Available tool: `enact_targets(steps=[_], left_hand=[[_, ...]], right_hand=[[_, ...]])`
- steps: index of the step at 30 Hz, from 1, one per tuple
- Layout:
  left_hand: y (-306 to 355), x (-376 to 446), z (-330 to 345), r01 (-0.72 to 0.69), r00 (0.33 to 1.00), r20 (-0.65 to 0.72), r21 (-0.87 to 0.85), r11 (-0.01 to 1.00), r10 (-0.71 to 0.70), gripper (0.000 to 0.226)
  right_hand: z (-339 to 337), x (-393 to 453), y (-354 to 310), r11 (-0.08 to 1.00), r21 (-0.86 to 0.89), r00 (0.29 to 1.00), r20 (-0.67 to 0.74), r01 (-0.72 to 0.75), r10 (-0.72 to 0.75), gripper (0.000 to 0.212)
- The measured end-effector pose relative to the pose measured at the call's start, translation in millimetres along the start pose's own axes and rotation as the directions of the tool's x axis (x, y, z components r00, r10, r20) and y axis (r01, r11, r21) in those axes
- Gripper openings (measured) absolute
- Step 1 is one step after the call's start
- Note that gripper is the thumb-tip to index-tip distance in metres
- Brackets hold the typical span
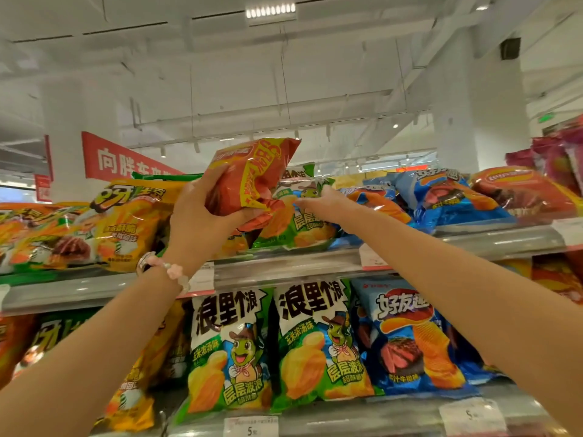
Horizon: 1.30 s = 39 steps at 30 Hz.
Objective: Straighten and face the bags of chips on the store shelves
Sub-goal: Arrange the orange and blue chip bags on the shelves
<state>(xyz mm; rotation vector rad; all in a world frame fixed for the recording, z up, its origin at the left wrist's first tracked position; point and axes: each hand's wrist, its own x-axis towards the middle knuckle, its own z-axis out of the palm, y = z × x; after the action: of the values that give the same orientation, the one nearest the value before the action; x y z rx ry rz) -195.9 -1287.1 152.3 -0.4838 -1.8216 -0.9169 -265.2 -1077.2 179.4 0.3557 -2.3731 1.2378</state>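
My left hand (202,212) grips a red and yellow chip bag (252,171), held tilted above the top shelf. My right hand (318,201) reaches past it and touches a green and white chip bag (299,225) lying on the top shelf; its fingers are partly hidden behind the red bag. Yellow bags (126,222) lie to the left on that shelf, blue bags (448,197) and a red bag (523,190) to the right. Below stand two green and white bags (230,351) and a blue bag (410,339), facing forward.
The top shelf's grey front rail (284,266) carries price tags. The lower shelf edge (347,417) also has price tags. A red hanging sign (120,159) is behind the shelf at left. More red bags (555,152) pile at far right.
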Motion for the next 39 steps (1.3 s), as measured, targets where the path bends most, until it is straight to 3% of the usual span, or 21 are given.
enact_targets(steps=[3, 5, 7, 10, 12, 14, 21, 24, 31, 34, 39], left_hand=[[6.1, -3.2, 13.3, -0.034, 0.999, -0.002, 0.047, 0.998, 0.034, 0.096], [12.7, -7.1, 25.1, -0.050, 0.999, -0.013, 0.070, 0.996, 0.051, 0.098], [20.8, -11.6, 39.2, -0.087, 0.995, -0.040, 0.127, 0.988, 0.093, 0.097], [36.2, -17.9, 61.2, -0.186, 0.975, -0.077, 0.221, 0.957, 0.208, 0.094], [48.2, -21.2, 74.5, -0.249, 0.954, -0.094, 0.282, 0.927, 0.285, 0.091], [61.6, -22.9, 87.3, -0.296, 0.931, -0.107, 0.338, 0.893, 0.348, 0.087], [115.0, -27.6, 142.8, -0.393, 0.888, -0.058, 0.420, 0.818, 0.457, 0.091], [138.0, -32.7, 171.5, -0.406, 0.890, -0.054, 0.356, 0.841, 0.453, 0.093], [188.3, -39.2, 239.1, -0.507, 0.856, -0.036, 0.133, 0.852, 0.515, 0.073], [205.5, -45.6, 271.8, -0.497, 0.868, 0.063, 0.102, 0.862, 0.492, 0.075], [223.6, -47.7, 323.7, -0.479, 0.833, 0.404, 0.183, 0.858, 0.379, 0.101]], right_hand=[[-10.5, -13.0, -11.6, 0.939, 0.321, 0.984, -0.158, 0.127, -0.079, 0.067], [-19.2, -26.3, -20.9, 0.860, 0.498, 0.992, -0.112, 0.112, -0.065, 0.069], [-27.5, -41.4, -26.3, 0.833, 0.552, 0.999, -0.011, 0.048, -0.050, 0.075], [-40.0, -60.8, -28.3, 0.840, 0.541, 0.998, 0.016, 0.040, -0.058, 0.073], [-50.3, -68.2, -27.7, 0.828, 0.558, 0.998, -0.026, 0.062, -0.057, 0.066], [-63.0, -72.8, -24.1, 0.813, 0.578, 0.997, -0.073, 0.065, -0.028, 0.073], [-123.4, -78.6, 4.2, 0.807, 0.582, 0.977, -0.213, 0.103, 0.029, 0.078], [-154.8, -74.6, 25.4, 0.817, 0.559, 0.956, -0.290, 0.139, 0.036, 0.080], [-251.1, -67.5, 84.8, 0.873, 0.430, 0.901, -0.432, 0.229, -0.024, 0.084], [-297.1, -63.6, 119.2, 0.891, 0.374, 0.861, -0.507, 0.256, -0.035, 0.085], [-361.3, -62.7, 174.5, 0.928, 0.265, 0.801, -0.596, 0.263, -0.057, 0.086]])
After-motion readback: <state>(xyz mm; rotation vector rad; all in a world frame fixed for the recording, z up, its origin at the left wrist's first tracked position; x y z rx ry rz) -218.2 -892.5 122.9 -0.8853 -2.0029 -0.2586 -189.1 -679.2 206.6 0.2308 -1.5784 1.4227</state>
